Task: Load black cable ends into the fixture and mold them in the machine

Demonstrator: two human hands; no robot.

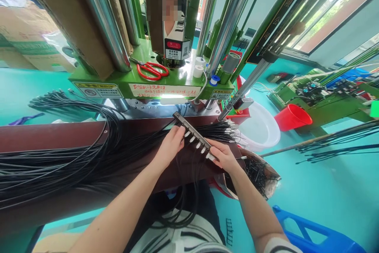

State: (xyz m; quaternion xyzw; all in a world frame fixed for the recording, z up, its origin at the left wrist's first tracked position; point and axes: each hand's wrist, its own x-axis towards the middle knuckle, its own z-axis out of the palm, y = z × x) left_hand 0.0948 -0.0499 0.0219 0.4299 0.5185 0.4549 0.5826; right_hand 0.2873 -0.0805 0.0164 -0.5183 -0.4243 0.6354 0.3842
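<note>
Both my hands hold a dark metal mould bar (194, 131) slantwise above the bench's front edge. My left hand (173, 141) is closed round its upper left end, while my right hand (220, 154) grips the lower right end. Several silvery cable connectors (197, 144) sit in a row along the bar. Black cables (194, 178) hang from them and loop down over my lap. Just behind the bar is a green press (118, 75) with a lit strip under its front edge. A bundle of black cables with silvery ends (227, 130) lies to the right of the bar.
A thick bundle of black cables (59, 162) covers the bench's left side. Red-handled scissors (152, 72) rest on the press. At right stand a white tub (266, 126), a red bucket (293, 118) and a bag of black scraps (272, 180). A blue stool (314, 233) is at lower right.
</note>
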